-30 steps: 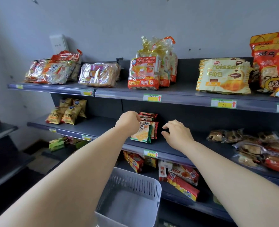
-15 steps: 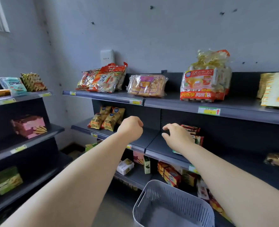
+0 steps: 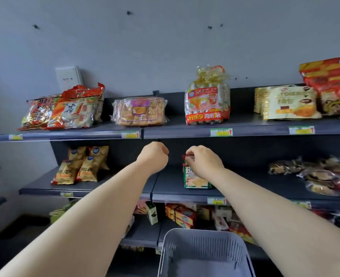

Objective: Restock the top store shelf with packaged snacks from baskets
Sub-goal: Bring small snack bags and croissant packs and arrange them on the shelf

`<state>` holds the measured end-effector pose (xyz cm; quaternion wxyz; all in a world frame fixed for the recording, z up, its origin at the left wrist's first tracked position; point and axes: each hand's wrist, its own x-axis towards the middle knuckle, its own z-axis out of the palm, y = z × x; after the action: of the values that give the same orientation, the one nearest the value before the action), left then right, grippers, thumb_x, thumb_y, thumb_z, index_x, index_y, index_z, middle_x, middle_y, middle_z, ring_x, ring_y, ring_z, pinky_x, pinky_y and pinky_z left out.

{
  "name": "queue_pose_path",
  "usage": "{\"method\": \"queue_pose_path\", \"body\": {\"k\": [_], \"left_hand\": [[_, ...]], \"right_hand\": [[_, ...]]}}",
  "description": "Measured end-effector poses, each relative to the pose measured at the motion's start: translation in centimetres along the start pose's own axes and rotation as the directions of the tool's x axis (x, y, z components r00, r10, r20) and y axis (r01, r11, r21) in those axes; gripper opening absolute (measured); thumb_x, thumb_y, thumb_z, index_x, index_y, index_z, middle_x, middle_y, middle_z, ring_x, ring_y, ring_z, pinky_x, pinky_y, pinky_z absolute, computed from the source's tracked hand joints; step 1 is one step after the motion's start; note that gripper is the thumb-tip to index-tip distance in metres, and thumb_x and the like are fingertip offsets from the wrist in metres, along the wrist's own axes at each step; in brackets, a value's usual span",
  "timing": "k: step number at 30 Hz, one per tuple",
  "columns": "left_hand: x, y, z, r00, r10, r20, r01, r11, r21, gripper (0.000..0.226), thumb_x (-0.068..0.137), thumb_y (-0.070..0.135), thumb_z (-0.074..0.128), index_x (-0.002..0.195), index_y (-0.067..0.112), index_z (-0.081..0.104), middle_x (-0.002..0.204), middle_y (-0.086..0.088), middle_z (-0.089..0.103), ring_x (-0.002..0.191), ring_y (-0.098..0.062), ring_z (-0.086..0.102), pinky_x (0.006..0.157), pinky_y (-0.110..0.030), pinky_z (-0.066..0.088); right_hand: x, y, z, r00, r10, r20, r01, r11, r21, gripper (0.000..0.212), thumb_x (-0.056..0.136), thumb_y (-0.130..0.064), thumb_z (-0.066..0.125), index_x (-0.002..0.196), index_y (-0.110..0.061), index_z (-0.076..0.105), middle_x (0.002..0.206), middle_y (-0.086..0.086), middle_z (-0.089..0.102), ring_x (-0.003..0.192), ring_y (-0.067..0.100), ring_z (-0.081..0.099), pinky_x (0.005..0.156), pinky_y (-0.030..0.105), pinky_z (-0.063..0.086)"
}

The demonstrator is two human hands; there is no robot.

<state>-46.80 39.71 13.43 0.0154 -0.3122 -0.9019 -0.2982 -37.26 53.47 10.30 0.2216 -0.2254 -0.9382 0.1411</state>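
Note:
The dark top shelf (image 3: 165,134) carries red-orange cracker bags (image 3: 65,110), a clear bag of cakes (image 3: 140,111), a tall gold-tied bag (image 3: 207,100), a croissant bag (image 3: 287,102) and red bags (image 3: 332,86). My right hand (image 3: 203,162) reaches onto the middle shelf and pinches the red top edge of a green snack packet (image 3: 197,181) standing there. Just left of it, my left hand (image 3: 154,156) hovers as a curled fist with nothing visible in it. A pale grey basket (image 3: 203,236) sits below my arms, and what shows of its inside looks empty.
Yellow snack packs (image 3: 83,166) stand at the left of the middle shelf (image 3: 125,188), and wrapped breads (image 3: 324,174) lie at its right. Small boxes (image 3: 183,214) fill the shelf below. A white wall box (image 3: 68,75) hangs above the cracker bags.
The view has swung back to the right and tilted up. My right hand's fingers have closed on the top of the green packet. My left fist stays beside it.

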Motion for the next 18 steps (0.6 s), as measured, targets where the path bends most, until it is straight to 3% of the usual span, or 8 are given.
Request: {"method": "queue_pose_path", "body": {"k": [6, 11, 18], "left_hand": [[1.2, 8.1, 3.5, 0.983, 0.183, 0.028, -0.183, 0.983, -0.023, 0.035, 0.095, 0.006, 0.046, 0.124, 0.017, 0.064, 0.128, -0.004, 0.062, 0.112, -0.023, 0.059, 0.086, -0.031, 0.05], [3.5, 14.1, 6.7, 0.975, 0.223, 0.007, -0.221, 0.969, -0.114, 0.034, 0.095, 0.009, 0.049, 0.125, 0.017, 0.063, 0.125, -0.003, 0.062, 0.103, -0.021, 0.059, 0.081, -0.031, 0.05], [7.8, 25.3, 13.4, 0.969, 0.247, -0.02, -0.247, 0.959, -0.138, 0.036, 0.097, 0.014, 0.05, 0.132, 0.017, 0.055, 0.131, -0.002, 0.058, 0.114, -0.021, 0.056, 0.085, -0.027, 0.045]], "right_hand": [[-0.6, 5.7, -3.9, 0.992, 0.113, -0.057, -0.116, 0.992, -0.047, 0.033, 0.099, -0.036, 0.049, 0.13, -0.027, 0.057, 0.134, -0.001, 0.055, 0.12, 0.021, 0.054, 0.093, 0.04, 0.048], [-0.3, 13.7, -8.7, 0.969, 0.182, -0.169, -0.185, 0.983, -0.004, 0.032, 0.098, -0.034, 0.052, 0.128, -0.025, 0.058, 0.133, -0.002, 0.056, 0.119, 0.021, 0.055, 0.096, 0.04, 0.048], [1.5, 26.6, -16.2, 0.938, 0.228, -0.262, -0.209, 0.973, 0.097, 0.029, 0.099, -0.032, 0.052, 0.126, -0.024, 0.059, 0.131, -0.003, 0.059, 0.117, 0.02, 0.055, 0.091, 0.035, 0.047]]}}
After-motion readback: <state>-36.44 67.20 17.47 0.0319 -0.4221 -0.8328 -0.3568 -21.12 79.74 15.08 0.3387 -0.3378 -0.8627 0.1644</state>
